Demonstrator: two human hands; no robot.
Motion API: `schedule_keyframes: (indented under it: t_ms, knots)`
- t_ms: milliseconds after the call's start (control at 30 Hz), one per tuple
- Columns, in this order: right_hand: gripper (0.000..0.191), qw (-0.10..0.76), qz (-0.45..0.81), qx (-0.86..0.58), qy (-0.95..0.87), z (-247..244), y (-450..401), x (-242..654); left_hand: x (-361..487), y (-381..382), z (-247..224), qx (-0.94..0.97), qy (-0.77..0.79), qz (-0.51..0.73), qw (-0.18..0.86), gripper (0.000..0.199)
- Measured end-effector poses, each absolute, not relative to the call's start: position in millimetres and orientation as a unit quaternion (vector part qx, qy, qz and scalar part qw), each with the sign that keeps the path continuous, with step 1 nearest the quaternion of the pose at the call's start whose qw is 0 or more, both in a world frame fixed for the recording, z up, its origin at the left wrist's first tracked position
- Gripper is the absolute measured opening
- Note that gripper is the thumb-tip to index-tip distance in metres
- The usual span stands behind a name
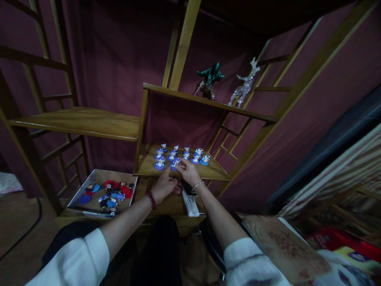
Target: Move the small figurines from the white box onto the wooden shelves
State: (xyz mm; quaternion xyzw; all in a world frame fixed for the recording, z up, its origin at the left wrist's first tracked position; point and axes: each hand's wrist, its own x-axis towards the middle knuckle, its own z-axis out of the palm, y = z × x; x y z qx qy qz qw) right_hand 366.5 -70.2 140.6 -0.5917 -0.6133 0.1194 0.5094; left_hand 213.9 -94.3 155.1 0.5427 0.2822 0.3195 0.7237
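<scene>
Several small purple-and-white figurines (160,163) on purple bases stand in rows on a low wooden shelf (192,172). My right hand (189,173), with a bracelet at the wrist, pinches a purple-based figurine (174,164) in the front row. Its base is at shelf level, and my fingers partly cover it. Just left and in front of it is my left hand (163,186), wearing red beads at the wrist. That hand appears empty, its index finger stretched toward the shelf's front edge. At the right end of the rows are blue-based figurines (204,159).
An open box (98,207) of jumbled red, blue and black figurines sits lower left. Below my hands lie a dark phone (188,188) and a white device (191,205). On the upper shelf stand a green figure (210,77) and a clear deer figurine (244,86). A wooden post (185,39) rises behind.
</scene>
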Motion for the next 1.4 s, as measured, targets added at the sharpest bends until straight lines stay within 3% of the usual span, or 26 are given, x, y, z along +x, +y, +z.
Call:
schedule_keyframes:
  t_ms: [800, 933, 1167, 1400]
  knots:
    - [0.031, 0.505, 0.119, -0.602, -0.607, 141, -69, 367, 213, -88, 157, 0.544, 0.283, 0.324, 0.72, 0.06]
    - [0.036, 0.533, 0.136, -0.595, -0.586, 145, -74, 362, 206, -93, 155, 0.532, 0.281, 0.356, 0.715, 0.054]
    - [0.039, 0.603, 0.11, -0.583, -0.534, 149, -88, 348, 186, -97, 134, 0.535, 0.303, 0.348, 0.707, 0.018]
    - [0.036, 0.672, 0.046, -0.595, -0.439, 139, -112, 323, 170, -90, 93, 0.588, 0.365, 0.301, 0.656, 0.018]
